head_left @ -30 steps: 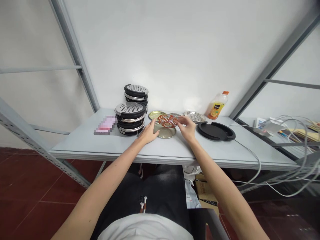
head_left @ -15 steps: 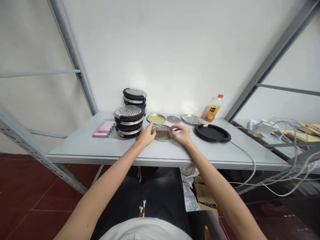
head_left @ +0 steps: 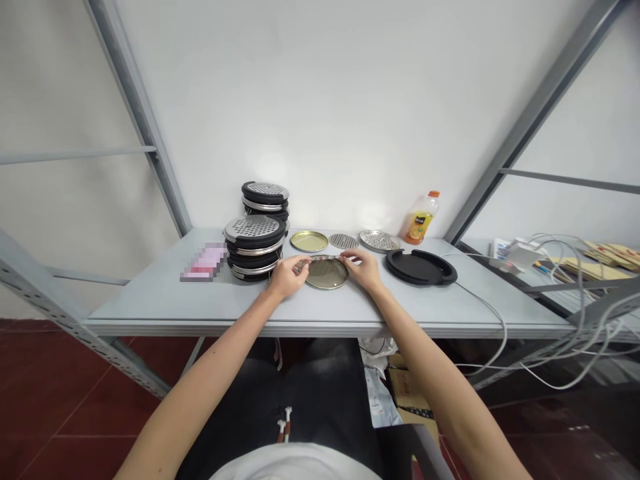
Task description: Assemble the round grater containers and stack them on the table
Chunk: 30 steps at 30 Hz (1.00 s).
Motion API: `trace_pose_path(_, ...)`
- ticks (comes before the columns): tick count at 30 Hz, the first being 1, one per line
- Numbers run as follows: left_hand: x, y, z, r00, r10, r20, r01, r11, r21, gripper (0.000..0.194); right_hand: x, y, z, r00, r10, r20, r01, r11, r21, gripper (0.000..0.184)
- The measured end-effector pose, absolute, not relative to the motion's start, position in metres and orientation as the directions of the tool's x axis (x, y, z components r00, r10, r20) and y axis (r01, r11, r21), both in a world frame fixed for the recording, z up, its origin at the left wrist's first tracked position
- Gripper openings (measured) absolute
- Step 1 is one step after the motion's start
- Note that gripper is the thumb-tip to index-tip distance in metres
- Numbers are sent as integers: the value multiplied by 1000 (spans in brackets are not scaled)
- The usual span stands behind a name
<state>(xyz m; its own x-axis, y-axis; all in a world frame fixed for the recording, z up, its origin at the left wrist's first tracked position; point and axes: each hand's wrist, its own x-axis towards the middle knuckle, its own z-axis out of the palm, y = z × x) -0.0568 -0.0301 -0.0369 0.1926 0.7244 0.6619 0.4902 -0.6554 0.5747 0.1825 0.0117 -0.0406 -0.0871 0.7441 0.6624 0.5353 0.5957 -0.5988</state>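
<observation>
My left hand (head_left: 289, 275) and my right hand (head_left: 364, 269) pinch opposite sides of a thin metal disc (head_left: 326, 257), seen nearly edge-on. It is tilted up over the back of a shallow round metal lid (head_left: 327, 275) that lies on the table. Behind my hands lie a gold-coloured round lid (head_left: 309, 241), a slotted metal disc (head_left: 343, 241) and a perforated metal disc (head_left: 380, 241) with a raised rim. To the right of my right hand is a black round tray (head_left: 421, 267) with a thick, partly cut-away rim.
Stacks of black-and-silver round pieces (head_left: 255, 230) stand left of my left hand, beside a pixelated pink item (head_left: 204, 262). An orange-capped juice bottle (head_left: 421, 220) stands by the wall. White cables (head_left: 493, 310) hang over the grey table (head_left: 150, 303) on the right.
The disc between my hands has tilted from showing its slotted face to nearly edge-on. My left fingers have closed from spread to a pinch on its edge. The view has shifted slightly.
</observation>
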Motion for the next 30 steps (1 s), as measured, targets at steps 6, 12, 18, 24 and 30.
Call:
trace_pose_path(6, -55, -33, -30, 205, 595, 777, 549, -727, 412, 37, 182, 10, -43, -124, 783, 610, 536, 570, -623, 14)
trace_pose_path(12, -55, -31, -33, 261, 615, 744, 605, -705, 371, 33, 184, 10, -44, -202, 822, 533, 554, 545, -630, 26)
trace_pose_path(18, -55, -29, -35, 249, 661, 708, 632, -665, 398, 35, 187, 12, -45, -239, 817, 524, 642, 538, -546, 24)
trace_pose_path(24, -57, -26, -39, 288, 660, 694, 637, -673, 377, 19, 188, 12, -44, -289, 816, 501, 615, 559, -555, 27)
trace_pose_path(30, -57, -25, -41, 343, 649, 679, 664, -679, 313, 14, 189, 9, -42, -283, 819, 499, 638, 549, -539, 31)
